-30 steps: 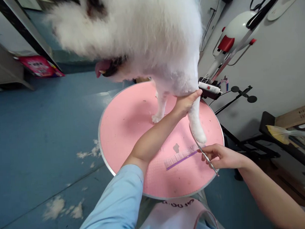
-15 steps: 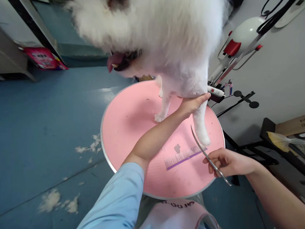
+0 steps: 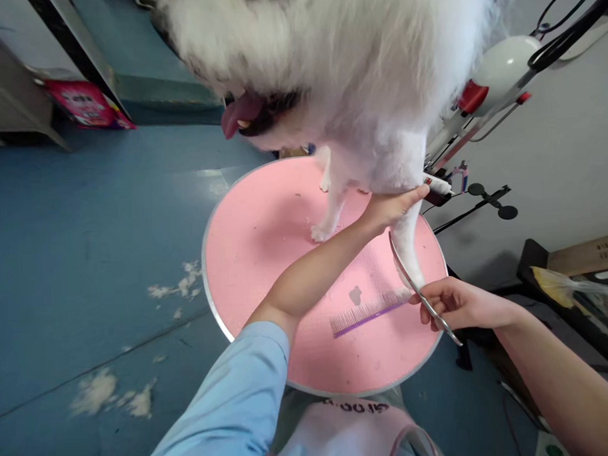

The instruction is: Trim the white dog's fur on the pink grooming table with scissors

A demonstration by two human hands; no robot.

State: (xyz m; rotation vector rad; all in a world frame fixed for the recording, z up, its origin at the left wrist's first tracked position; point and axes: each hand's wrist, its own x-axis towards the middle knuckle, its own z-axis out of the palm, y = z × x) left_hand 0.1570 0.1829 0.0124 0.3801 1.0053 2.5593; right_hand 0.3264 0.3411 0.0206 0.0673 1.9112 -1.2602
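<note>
A fluffy white dog (image 3: 358, 66) stands on a round pink grooming table (image 3: 255, 256), mouth open and tongue out. My left hand (image 3: 390, 208) is wrapped round the upper part of its front leg (image 3: 408, 247), thumb along the outer side. In my right hand (image 3: 449, 303) is a pair of curved grooming scissors (image 3: 405, 271), blades together and pointing up beside the same leg. Whether the blades touch the fur I cannot tell. A purple-backed metal comb (image 3: 369, 315) lies on the table, left of my right hand, near a small grey mark.
Behind the dog stands a white and red device (image 3: 508, 68) on an arm, with a white tube (image 3: 437, 183) below it. At right is a black shelf (image 3: 539, 260) with a cardboard box. Clumps of cut fur (image 3: 95, 391) lie on the blue floor. A pink bag (image 3: 85, 102) rests at far left.
My right hand has moved up slightly with the scissors, bringing the blades along the leg. The dog's head has shifted to the right and a little lower. My left hand keeps its hold.
</note>
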